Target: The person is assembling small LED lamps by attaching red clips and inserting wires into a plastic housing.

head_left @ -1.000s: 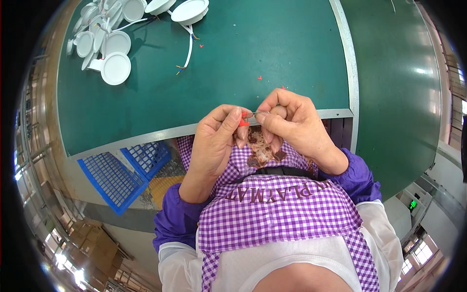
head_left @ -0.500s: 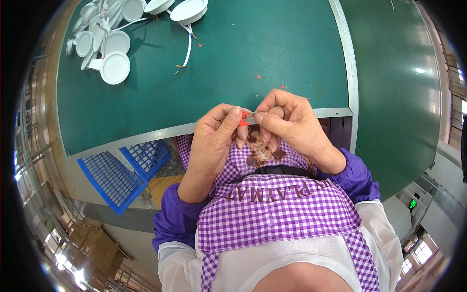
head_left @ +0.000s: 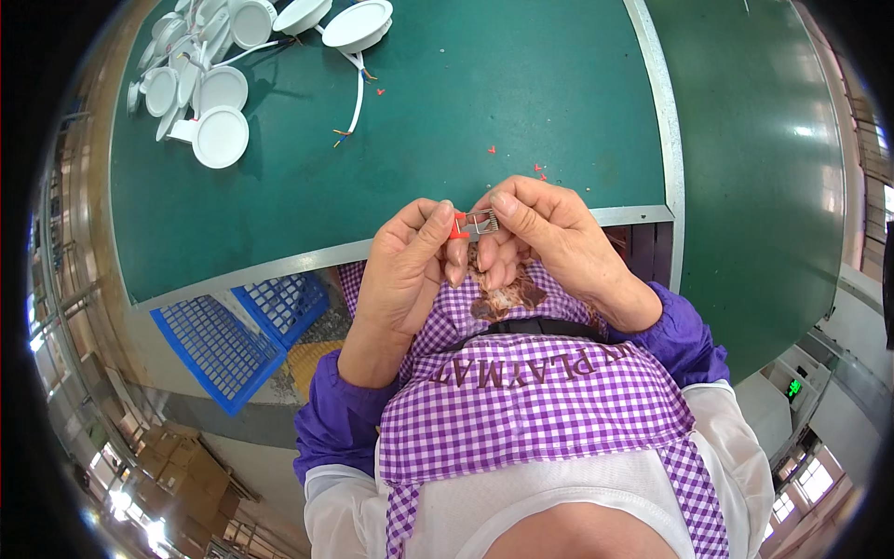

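Just over the table's near edge, my left hand pinches a small red plastic piece between thumb and fingers. A metal wire spring clip with a row of coils reaches from the red piece toward the right. Its coiled end is gripped by the thumb and forefinger of my right hand. The other fingers of both hands curl below the clip. Whether the wire sits fully inside the red piece is too small to tell.
White round downlights with cables lie piled at the table's far left. One downlight trails a white cable with bare ends. Tiny red pieces are scattered on the green table. Blue plastic baskets stand below its left edge.
The spring clip has turned so that its coils now show between my hands. My right thumb has shifted onto the coiled end, while my left hand keeps the red piece.
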Demonstrator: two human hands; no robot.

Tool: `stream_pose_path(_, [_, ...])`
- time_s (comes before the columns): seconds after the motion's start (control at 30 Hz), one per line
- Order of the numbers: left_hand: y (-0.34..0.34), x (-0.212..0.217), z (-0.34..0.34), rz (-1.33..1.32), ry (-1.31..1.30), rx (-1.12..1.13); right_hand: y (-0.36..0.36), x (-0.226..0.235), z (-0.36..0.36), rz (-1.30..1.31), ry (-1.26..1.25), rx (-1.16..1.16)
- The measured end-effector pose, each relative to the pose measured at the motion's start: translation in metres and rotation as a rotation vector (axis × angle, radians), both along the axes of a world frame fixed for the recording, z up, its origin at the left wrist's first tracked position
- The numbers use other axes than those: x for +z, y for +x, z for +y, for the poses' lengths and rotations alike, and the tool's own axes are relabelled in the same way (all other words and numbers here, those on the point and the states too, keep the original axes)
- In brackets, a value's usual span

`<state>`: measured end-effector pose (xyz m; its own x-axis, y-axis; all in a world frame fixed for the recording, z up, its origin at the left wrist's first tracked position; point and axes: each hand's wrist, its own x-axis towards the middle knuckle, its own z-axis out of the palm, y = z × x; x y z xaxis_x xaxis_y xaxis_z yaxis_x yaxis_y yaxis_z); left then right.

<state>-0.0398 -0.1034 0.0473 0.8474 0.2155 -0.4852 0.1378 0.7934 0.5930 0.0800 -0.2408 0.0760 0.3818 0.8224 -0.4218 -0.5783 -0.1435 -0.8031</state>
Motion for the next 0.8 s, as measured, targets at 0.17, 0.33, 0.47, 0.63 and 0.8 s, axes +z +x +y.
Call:
stream_pose_path(0.17, [0.0020,-0.0006,-0.0014,0.063,-0.080,0.019,0.0020,-0.0047,-0.0001,0.126,0.001,0.021])
stream_pose_path(0.33, [0.0018,-0.0013,-0.0008,0.060,-0.050,0.031,0.0013,-0.0077,-0.0020,0.053,-0.054,0.040])
stream_pose_path(0.47, [0.0015,-0.0009,-0.0002,0.042,-0.050,0.029,0.0012,-0.0056,-0.0008,-0.010,-0.093,0.062])
stream_pose_path(0.63, [-0.0005,-0.0002,-0.0012,-0.004,-0.079,0.007,-0.0006,-0.0036,0.0003,-0.010,-0.077,0.050])
stream_pose_path(0.8, [0.0015,0.0038,-0.0069,-0.050,-0.080,0.005,-0.0033,-0.0030,0.0007,-0.002,-0.067,0.020])
